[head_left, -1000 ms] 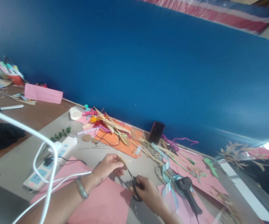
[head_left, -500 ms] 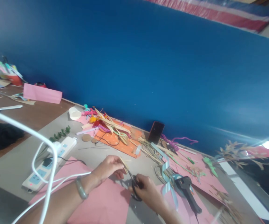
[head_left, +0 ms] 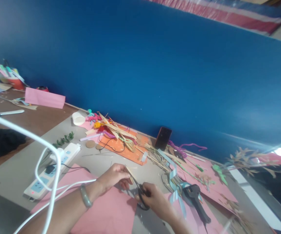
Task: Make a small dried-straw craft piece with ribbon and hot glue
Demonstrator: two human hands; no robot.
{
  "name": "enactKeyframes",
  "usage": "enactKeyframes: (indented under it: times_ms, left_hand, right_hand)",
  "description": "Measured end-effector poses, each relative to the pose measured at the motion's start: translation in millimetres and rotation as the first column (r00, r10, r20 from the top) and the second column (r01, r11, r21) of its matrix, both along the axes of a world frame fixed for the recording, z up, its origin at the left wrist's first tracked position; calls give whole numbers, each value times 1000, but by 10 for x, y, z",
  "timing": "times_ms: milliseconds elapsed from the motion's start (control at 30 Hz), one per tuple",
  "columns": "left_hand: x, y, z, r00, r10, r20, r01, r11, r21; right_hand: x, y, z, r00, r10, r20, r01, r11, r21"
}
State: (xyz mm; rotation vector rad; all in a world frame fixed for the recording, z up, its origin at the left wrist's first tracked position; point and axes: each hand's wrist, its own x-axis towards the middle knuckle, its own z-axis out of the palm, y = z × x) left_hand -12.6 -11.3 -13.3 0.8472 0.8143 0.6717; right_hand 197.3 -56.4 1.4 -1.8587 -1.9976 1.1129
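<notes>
My right hand [head_left: 157, 200] is wrapped round the black handles of a pair of scissors [head_left: 143, 199]. Their blades point up and left, toward the fingertips of my left hand [head_left: 115, 177]. Those fingers are pinched on a small pale tan strip [head_left: 131, 179], right beside the blades. Its exact shape is too small to make out. My left wrist, with a grey-green bangle [head_left: 85, 195] on it, is above a pink paper sheet [head_left: 106, 211]. A black glue gun [head_left: 196, 200] lies to the right of my right hand, with a curled light-blue ribbon [head_left: 173, 182] beside it.
White cables [head_left: 54, 182] loop across the left side, near a white power strip [head_left: 55, 172]. Behind my hands, dry stalks and strips [head_left: 116, 130] pile on orange paper [head_left: 111, 144]. A phone [head_left: 163, 138] leans against the blue wall [head_left: 140, 65].
Very little differs. Both hands keep nearly the same place, with the scissors still at the left fingertips; the pale strip's upper end shows less beside the blades.
</notes>
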Motion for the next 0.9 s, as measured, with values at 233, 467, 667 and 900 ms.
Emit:
enactKeyframes:
  times_ms: [233, 467, 667, 900]
  left_hand:
    - [1, -9, 66, 1000, -8, -7, 8, 999, -35]
    - [5, -19, 89, 1000, 2, -12, -3, 999, -37]
    - [11, 28, 25, 998, 23, -66, -25, 999, -25]
    - [-86, 159, 85, 962, 233, -140, -222, 971, 89]
  right_hand:
    - [-6, -19, -14, 997, -32, -66, 31, 999, -23]
    - [-65, -19, 0, 981, -80, -175, 67, 995, -80]
    - [-70, 1, 17, 984, -133, -118, 132, 991, -24]
    - [67, 96, 12, 903, -246, -352, 299, 949, 105]
